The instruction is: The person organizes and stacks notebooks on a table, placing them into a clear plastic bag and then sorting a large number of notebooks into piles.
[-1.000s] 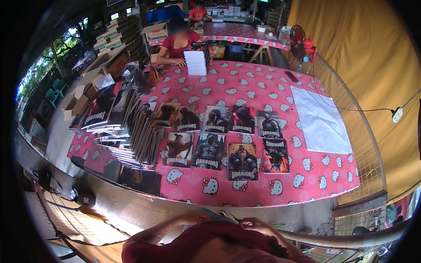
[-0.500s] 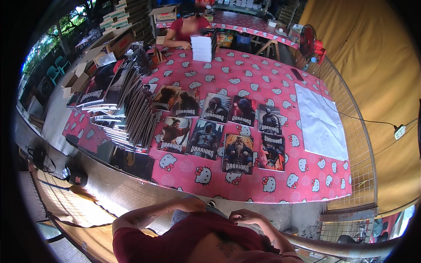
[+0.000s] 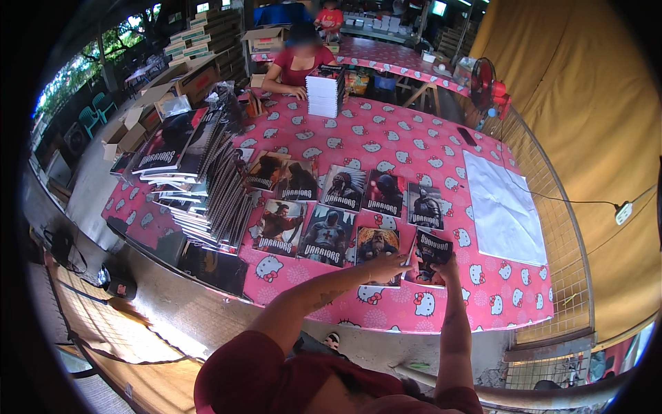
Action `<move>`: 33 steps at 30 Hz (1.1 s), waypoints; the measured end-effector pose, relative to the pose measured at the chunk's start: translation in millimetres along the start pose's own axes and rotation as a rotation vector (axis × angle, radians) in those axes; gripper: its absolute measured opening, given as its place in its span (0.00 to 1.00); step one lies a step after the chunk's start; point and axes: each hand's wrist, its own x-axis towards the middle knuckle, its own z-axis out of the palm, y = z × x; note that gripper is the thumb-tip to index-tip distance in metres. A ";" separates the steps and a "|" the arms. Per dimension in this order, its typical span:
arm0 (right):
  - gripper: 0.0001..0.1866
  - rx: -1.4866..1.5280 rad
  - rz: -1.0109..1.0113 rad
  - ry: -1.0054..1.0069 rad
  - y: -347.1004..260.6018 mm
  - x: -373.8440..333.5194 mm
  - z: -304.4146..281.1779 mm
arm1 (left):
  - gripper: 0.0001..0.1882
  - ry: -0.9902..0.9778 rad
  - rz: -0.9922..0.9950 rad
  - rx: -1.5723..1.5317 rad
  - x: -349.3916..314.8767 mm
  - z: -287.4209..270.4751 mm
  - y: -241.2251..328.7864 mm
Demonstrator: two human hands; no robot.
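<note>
Both of my hands are on a dark-covered notebook [image 3: 433, 250] that lies upside down to me at the right end of the front row. My right hand [image 3: 447, 268] grips its right edge. My left hand [image 3: 387, 266] reaches across a notebook with a bearded figure [image 3: 376, 239], partly covering it, and its fingertips pinch the other notebook's left edge. A white page edge shows there, and the notebook looks slightly lifted. Further left in the front row lie a knight-cover notebook [image 3: 327, 234] and an archer-cover notebook [image 3: 279, 226]. Several more form a row behind.
A tall leaning pile of spiral notebooks [image 3: 200, 186] stands on the left of the pink patterned table [image 3: 310, 279]. White sheets [image 3: 503, 207] lie at the right, below a phone [image 3: 467, 136]. Across the table, a person [image 3: 301, 62] sits behind a notebook stack [image 3: 323, 95]. A red fan [image 3: 484, 77] stands far right.
My hands have moved from my waist out to the table and taken hold of the upside-down notebook. The view has shifted slightly, and another person in red now shows in the background.
</note>
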 end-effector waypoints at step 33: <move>0.28 1.155 -0.822 0.542 -500.1 -233.3 -86.6 | 0.18 2.003 -0.220 -0.832 -517.8 -425.1 -25.7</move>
